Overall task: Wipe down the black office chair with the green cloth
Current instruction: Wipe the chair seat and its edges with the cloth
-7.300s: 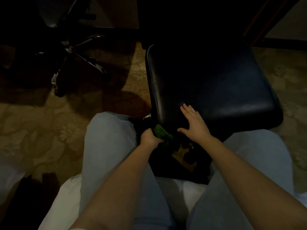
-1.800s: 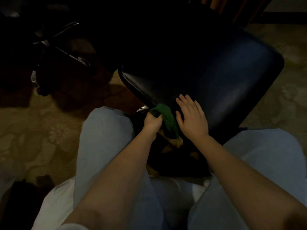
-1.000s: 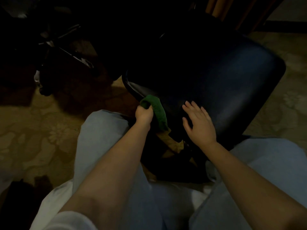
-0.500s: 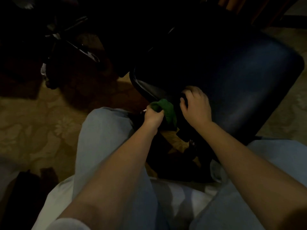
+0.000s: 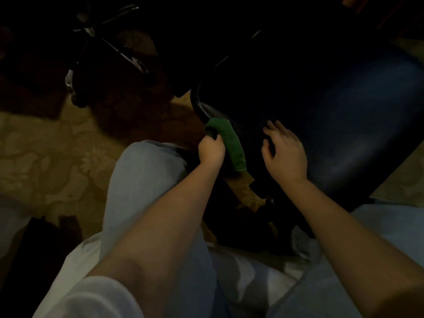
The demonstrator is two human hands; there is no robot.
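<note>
Gripping the green cloth [image 5: 227, 143] in my left hand [image 5: 211, 150], fingers curled round its upper end, I held it against the near edge of the black office chair [image 5: 344, 106], whose seat filled the frame from 12 to 3 o'clock. My right hand [image 5: 285, 154] lay spread on the seat at the cloth's 3 o'clock. The cloth, dark green and rolled into a limp strip, hung past my fist; soft and light, it was best bunched in the fist, I judged. The chair's smooth, faintly glossy upholstery looked slippery, and the seat would probably swivel unless braced.
</note>
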